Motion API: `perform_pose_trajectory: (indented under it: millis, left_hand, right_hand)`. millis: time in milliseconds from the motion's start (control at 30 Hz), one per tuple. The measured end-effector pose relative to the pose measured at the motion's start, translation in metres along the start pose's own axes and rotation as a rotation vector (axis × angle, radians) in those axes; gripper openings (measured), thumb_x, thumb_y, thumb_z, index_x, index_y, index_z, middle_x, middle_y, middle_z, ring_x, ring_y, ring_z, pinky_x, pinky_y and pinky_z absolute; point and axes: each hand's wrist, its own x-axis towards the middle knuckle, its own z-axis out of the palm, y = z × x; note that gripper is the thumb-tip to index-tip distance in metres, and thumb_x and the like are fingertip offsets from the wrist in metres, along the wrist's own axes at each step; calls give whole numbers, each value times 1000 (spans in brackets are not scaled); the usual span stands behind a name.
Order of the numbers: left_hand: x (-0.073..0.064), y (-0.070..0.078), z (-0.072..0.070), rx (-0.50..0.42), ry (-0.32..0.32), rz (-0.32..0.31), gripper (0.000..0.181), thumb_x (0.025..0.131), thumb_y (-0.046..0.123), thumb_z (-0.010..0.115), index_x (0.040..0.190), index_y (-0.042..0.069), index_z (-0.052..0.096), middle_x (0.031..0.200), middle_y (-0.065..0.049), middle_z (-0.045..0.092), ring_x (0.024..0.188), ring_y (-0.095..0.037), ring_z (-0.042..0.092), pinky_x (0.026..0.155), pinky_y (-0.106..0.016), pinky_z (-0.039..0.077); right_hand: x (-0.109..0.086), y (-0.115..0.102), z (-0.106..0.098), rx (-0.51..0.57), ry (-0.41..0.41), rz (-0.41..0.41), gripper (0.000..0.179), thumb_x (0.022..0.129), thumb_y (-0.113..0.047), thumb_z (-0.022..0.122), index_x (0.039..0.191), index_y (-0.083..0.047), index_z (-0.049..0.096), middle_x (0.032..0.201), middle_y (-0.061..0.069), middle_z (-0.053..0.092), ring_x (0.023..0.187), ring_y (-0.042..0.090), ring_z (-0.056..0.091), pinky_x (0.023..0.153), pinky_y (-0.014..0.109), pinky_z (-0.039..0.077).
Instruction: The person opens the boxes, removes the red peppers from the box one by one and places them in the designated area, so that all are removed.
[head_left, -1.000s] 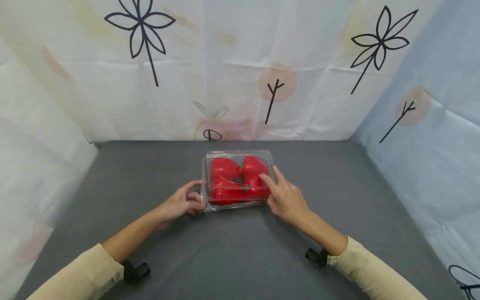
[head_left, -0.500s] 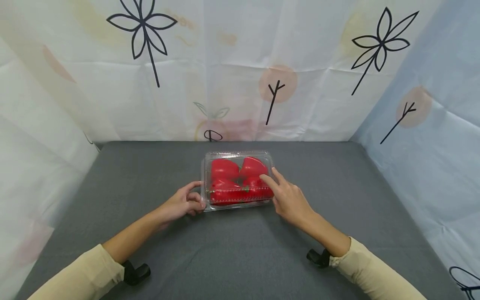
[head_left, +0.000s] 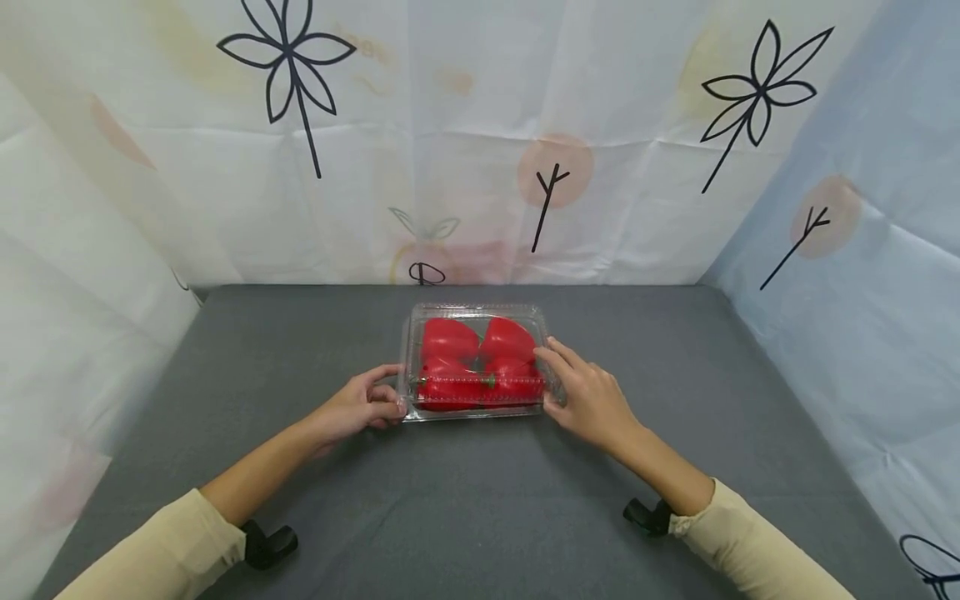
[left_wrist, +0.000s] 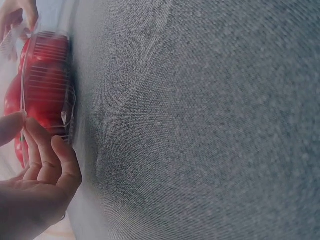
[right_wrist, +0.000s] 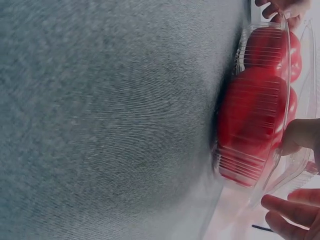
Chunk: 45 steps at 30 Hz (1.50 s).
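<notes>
A clear plastic clamshell box (head_left: pixel 480 413) holds several glossy red bell peppers (head_left: pixel 448 340) with bits of green stem. At the box's front left corner, my left hand (head_left: pixel 367 404) pinches the rim between thumb and fingers; the left wrist view shows the thumb (left_wrist: pixel 11 127) on top of the rim and curled fingers below. My right hand (head_left: pixel 592 404) grips the right edge, index finger on the lid's side and thumb near the front corner. In the right wrist view, the lid (right_wrist: pixel 305 165) stands a little apart from the base rim (right_wrist: pixel 288 90).
The box sits on a grey cloth-covered table (head_left: pixel 465 517), near its back edge. A printed white curtain (head_left: pixel 465 150) hangs behind and along both sides. Black straps (head_left: pixel 272 543) are on both wrists below cream sleeves.
My right hand has shifted right, its index finger sliding from over the lid to the right edge. The box has turned slightly straighter. My left hand keeps its corner hold.
</notes>
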Motion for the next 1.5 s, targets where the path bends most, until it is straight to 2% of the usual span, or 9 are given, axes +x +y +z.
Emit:
perform_pose_trajectory:
  millis: [167, 333, 400, 500, 633, 867, 1100, 1400, 1500]
  left_hand:
    - [0, -2, -1, 5, -9, 10, 71, 93, 12, 67, 152, 3, 28, 94, -6, 65, 90, -21, 61, 85, -35, 51]
    - [0, -3, -2, 3, -24, 3, 73, 94, 15, 68, 152, 2, 26, 97, -7, 66, 92, -21, 62, 88, -37, 51]
    - [0, -3, -2, 2, -27, 0, 73, 94, 16, 68, 152, 1, 26, 97, -7, 66, 93, -22, 62, 89, -38, 51]
    - [0, -3, -3, 1, -29, -1, 73, 94, 16, 68, 151, 1, 26, 98, -7, 67, 92, -22, 62, 89, -38, 51]
    - [0, -3, -3, 0, -35, 6, 73, 94, 15, 68, 151, 1, 26, 98, -7, 66, 92, -21, 62, 89, -37, 51]
    - [-1, -3, -2, 9, -32, 21, 71, 93, 14, 68, 150, 0, 29, 96, -7, 68, 93, -24, 63, 87, -37, 51]
    - [0, -4, -1, 14, -45, 29, 66, 93, 14, 68, 148, 1, 34, 94, -7, 69, 91, -24, 63, 85, -36, 51]
    - [-2, -4, 1, 12, -48, 30, 65, 93, 14, 68, 148, 1, 34, 94, -8, 69, 91, -25, 63, 83, -35, 50]
    - [-2, -4, 1, 10, -48, 43, 66, 93, 13, 68, 148, 1, 34, 93, -8, 69, 91, -25, 63, 83, -35, 50]
  right_hand:
    - [0, 2, 0, 26, -6, 13, 64, 75, -9, 79, 134, -10, 57, 139, 18, 56, 57, 15, 41, 55, 35, 40]
    - [0, 4, -2, 68, -14, 32, 63, 76, -12, 80, 135, -10, 57, 141, 17, 55, 69, 19, 54, 70, 48, 50]
    - [0, 5, -2, 84, -13, 37, 63, 76, -13, 80, 135, -9, 57, 141, 17, 55, 75, 21, 58, 78, 53, 51]
    - [1, 6, -3, 98, 0, 36, 63, 76, -15, 80, 134, -8, 58, 141, 16, 55, 97, 28, 64, 89, 59, 46]
    - [2, 6, -5, 102, 7, 25, 63, 76, -17, 80, 135, -8, 57, 141, 16, 54, 124, 32, 54, 95, 62, 39]
    - [9, 9, -16, 156, -1, 30, 66, 79, -21, 77, 139, -8, 53, 142, 17, 54, 129, 32, 49, 98, 63, 34]
    - [22, 11, -24, 236, 34, 58, 65, 82, -21, 74, 141, -6, 51, 141, 15, 55, 126, 32, 53, 101, 64, 31]
    - [40, 18, -26, 452, 68, 136, 65, 86, -11, 71, 145, -7, 44, 137, 20, 57, 125, 35, 53, 99, 61, 39]
    - [45, 21, -27, 512, 91, 167, 65, 87, -8, 71, 146, -8, 43, 134, 20, 60, 128, 35, 51, 101, 62, 37]
